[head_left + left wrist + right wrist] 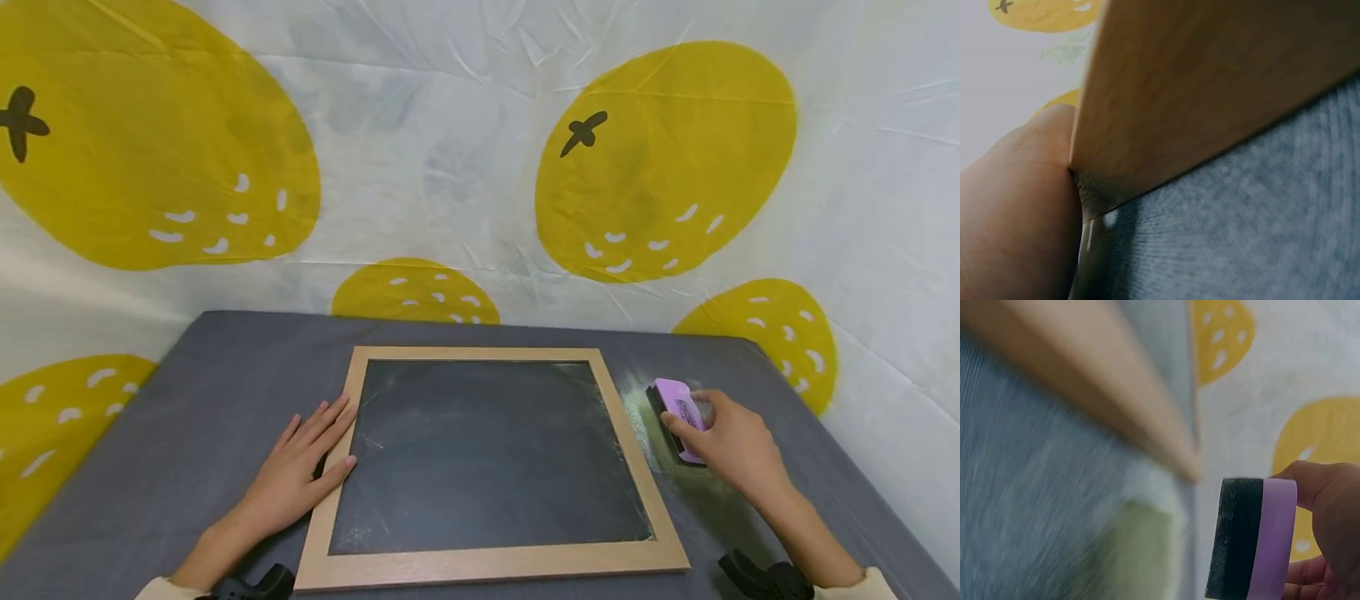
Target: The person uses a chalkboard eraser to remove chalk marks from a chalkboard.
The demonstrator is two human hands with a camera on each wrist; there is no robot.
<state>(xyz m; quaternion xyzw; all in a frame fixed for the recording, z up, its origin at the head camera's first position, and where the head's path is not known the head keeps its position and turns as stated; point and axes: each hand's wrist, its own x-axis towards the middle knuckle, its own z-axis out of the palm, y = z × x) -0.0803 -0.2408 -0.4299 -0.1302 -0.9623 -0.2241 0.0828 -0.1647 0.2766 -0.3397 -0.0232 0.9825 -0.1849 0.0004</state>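
Note:
A small chalkboard (491, 458) with a light wooden frame (487, 565) lies flat on the grey cloth, faint white smears on its dark surface. My left hand (296, 467) rests on the frame's left side, fingers straight and thumb reaching over the inner edge. To the right of the board, my right hand (738, 446) grips a purple chalkboard eraser (678, 408) between thumb and fingers. The eraser's black felt (1235, 537) shows in the right wrist view, held apart from the frame. The left wrist view shows the frame's side edge (1210, 81) up close beside the hand.
Grey cloth (202, 442) covers the table. A pale, greenish dusty patch (663, 454) marks it beside the board, under the eraser. Behind stands a white fabric backdrop (427, 167) printed with yellow fruit shapes. Dark wrist devices (768, 579) sit below both hands.

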